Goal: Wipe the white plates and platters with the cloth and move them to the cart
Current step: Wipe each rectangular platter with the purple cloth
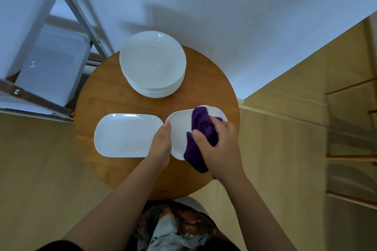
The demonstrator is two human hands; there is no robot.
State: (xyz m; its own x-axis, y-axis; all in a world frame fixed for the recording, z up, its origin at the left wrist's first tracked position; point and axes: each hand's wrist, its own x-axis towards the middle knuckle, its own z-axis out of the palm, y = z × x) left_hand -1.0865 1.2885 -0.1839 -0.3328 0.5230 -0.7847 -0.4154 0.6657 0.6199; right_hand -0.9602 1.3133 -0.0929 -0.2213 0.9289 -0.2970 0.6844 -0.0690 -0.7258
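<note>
Nearest, at six o'clock, the right hand (219, 144) bunches the purple cloth (201, 134) and presses it onto a tilted white plate (178, 128) over the round counter (91, 96), while the left hand (162, 141) grips that plate's nine-o'clock edge, thumb on the rim. Just beside the plate at nine o'clock a platter (126, 134) lies flat; a plate stack (153, 63) sits at twelve o'clock. The cart (40, 51) stands at ten o'clock.
</note>
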